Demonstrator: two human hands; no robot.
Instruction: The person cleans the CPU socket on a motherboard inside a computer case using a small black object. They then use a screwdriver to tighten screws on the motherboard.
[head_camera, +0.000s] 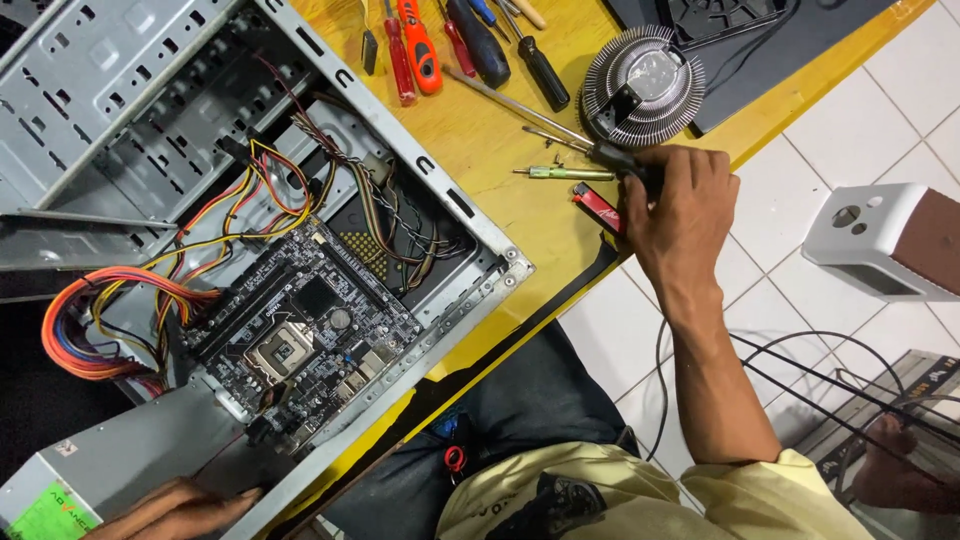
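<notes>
My right hand reaches over the yellow table and closes around the black handle of a screwdriver, whose metal shaft points left. A red and black tool lies just under the hand. My left hand rests flat on the lower edge of an open grey computer case, beside the grey power supply. Inside the case sits a black motherboard with an empty processor socket and bundles of coloured wires.
A round finned cooler stands just beyond my right hand. Several screwdrivers with red, orange and black handles lie at the table's far side. A green-tipped bit lies near the hand. A white and brown box and black cables are on the tiled floor.
</notes>
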